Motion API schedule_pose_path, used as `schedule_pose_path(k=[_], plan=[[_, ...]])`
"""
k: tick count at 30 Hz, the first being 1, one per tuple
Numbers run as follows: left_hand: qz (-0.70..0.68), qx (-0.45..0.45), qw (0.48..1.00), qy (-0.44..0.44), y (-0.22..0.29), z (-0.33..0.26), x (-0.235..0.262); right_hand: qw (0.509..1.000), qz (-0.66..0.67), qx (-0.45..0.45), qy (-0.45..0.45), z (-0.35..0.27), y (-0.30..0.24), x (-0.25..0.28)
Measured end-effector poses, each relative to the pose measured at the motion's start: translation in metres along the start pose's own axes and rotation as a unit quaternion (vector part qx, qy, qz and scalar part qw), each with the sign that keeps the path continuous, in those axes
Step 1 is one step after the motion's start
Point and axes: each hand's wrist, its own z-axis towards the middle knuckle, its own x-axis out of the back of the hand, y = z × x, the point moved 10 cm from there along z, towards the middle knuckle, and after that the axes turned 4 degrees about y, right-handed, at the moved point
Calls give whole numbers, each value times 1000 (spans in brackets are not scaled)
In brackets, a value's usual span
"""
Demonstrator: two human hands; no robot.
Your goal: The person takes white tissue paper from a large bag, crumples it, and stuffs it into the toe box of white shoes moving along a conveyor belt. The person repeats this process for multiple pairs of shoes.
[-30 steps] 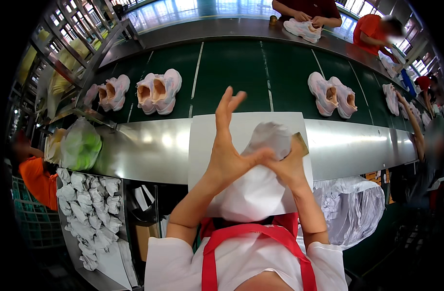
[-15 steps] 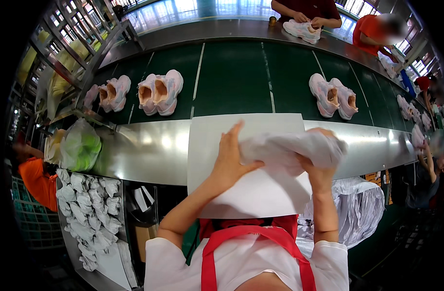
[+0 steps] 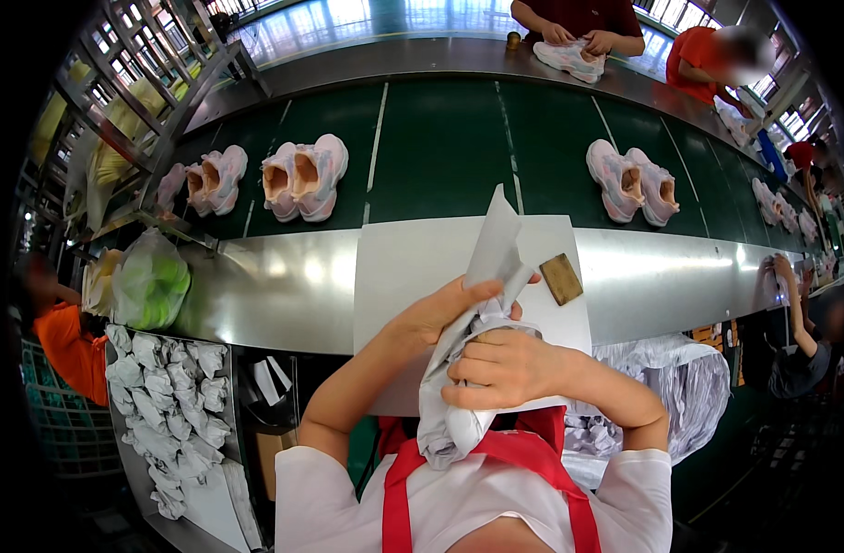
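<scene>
I hold a crumpled sheet of white paper (image 3: 448,405) close in front of my body. My left hand (image 3: 445,309) grips its upper part, and a flat pointed end stands up beyond the fingers. Just below, my right hand (image 3: 505,370) is closed round the bunched middle, its fingers curled over the paper. The lower end hangs down against the red apron straps (image 3: 523,449). Under my hands lies a white board (image 3: 399,267), with a small brown block (image 3: 560,279) on its right part.
Pairs of pale sneakers (image 3: 304,180) stand on the green conveyor (image 3: 440,147) beyond the metal ledge (image 3: 284,281). At left are a bin of wadded paper (image 3: 169,396) and a plastic bag (image 3: 152,281). Right, a heap of sheets (image 3: 671,396). Across, a person handles a shoe (image 3: 569,61).
The paper has come from over the board toward my body, now narrow and bunched. My left hand, open before, has closed on it. The brown block has come into sight.
</scene>
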Motion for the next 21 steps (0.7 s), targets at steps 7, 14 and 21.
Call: schedule_pose_path(k=[7, 14, 21], plan=[[186, -162, 957, 153, 10, -9, 32, 884, 29, -414, 214, -41, 75, 46], [351, -243, 888, 170, 56, -30, 7, 772, 162, -600, 132, -83, 117, 12], [327, -334, 817, 337, 82, -47, 20, 839, -83, -527, 108, -53, 87, 21]])
